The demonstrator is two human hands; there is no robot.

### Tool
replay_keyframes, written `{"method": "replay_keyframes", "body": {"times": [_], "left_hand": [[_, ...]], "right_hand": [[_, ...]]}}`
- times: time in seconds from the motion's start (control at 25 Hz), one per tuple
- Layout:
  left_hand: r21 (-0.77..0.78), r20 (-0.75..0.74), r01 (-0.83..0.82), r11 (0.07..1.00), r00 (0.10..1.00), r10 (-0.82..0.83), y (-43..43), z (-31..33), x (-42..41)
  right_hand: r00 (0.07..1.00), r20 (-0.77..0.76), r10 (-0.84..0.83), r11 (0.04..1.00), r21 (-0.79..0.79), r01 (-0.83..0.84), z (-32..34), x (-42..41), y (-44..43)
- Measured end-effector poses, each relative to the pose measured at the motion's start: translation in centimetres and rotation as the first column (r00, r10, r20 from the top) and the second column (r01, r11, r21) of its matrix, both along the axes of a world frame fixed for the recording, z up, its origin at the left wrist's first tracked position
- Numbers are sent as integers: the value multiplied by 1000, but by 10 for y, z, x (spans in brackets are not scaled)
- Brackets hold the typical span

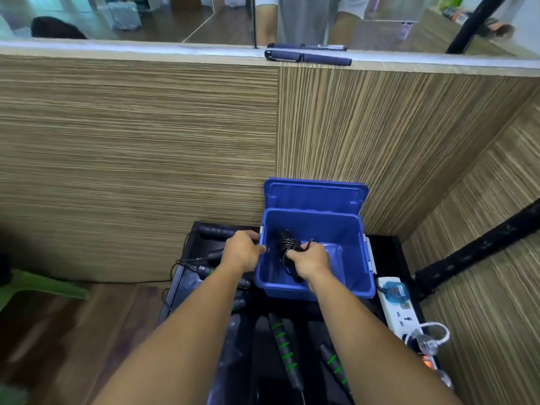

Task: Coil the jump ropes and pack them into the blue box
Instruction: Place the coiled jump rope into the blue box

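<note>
Two green-striped handles (282, 340) on worktop (385, 249); one coiled rope (287, 244) clamped in right fingers (295, 254) inside one blue box (362, 276), left fingers (254, 244) gripping rim.

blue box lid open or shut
Open: the lid stands tipped back behind the blue box and the right hand holds a coiled jump rope inside.

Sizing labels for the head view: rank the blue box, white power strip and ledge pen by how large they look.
1. blue box, clearly largest.
2. white power strip.
3. pen: about as long as the strip but much thinner; it sits farther from the camera, so true size is unsure.
</note>
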State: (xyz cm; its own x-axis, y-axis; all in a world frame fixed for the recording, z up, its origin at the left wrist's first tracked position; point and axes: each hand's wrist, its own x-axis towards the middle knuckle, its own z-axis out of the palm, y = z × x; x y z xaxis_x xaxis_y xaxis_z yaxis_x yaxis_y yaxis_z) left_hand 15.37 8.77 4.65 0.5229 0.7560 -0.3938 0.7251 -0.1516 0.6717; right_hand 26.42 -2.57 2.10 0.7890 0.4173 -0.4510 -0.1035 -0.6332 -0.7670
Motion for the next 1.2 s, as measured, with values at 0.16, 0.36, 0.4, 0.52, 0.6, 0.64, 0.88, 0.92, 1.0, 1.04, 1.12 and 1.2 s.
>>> {"method": "replay_keyframes", "body": {"times": [0.16,0.36,0.4,0.52,0.6,0.64,0.88,0.92,1.0,1.04,1.12,1.2], "left_hand": [[-9,40,-24,1000,999,24,3,-7,1],[-21,28,-25,999,999,25,8,-12,3],[-22,28,-23,1000,999,23,9,-12,3],[-23,33,-19,1000,999,19,9,-10,3],[-31,38,-20,999,999,21,8,-9,4],[-28,37,-16,999,999,17,8,-9,4],[-11,37,-10,1000,999,11,11,-11,5],[-4,35,-11,1000,999,11,11,-12,5],[6,30,-11,1000,999,11,12,-13,5],[8,32,-11,1000,999,11,11,-14,5],[14,37,-14,1000,999,13,10,-14,4],[24,33,-15,1000,999,14,11,-16,5]], "right_hand": [[992,49,115,990,-92,-110,-17,2,18],[900,9,436,854,-319,-411,-26,4,23],[890,-31,455,842,-312,-441,-27,6,22],[918,-130,375,886,-241,-396,-27,9,22],[950,-148,275,929,-214,-302,-30,15,25],[963,-155,220,941,-227,-252,-31,18,26],[999,-11,-39,969,-243,36,-53,20,34],[997,27,-65,967,-244,70,-51,18,34],[993,110,-45,968,-239,70,-40,13,32],[989,149,-8,965,-257,46,-36,12,32],[976,194,97,953,-303,-34,-29,6,34],[967,138,213,929,-334,-157,-23,-1,36]]}}
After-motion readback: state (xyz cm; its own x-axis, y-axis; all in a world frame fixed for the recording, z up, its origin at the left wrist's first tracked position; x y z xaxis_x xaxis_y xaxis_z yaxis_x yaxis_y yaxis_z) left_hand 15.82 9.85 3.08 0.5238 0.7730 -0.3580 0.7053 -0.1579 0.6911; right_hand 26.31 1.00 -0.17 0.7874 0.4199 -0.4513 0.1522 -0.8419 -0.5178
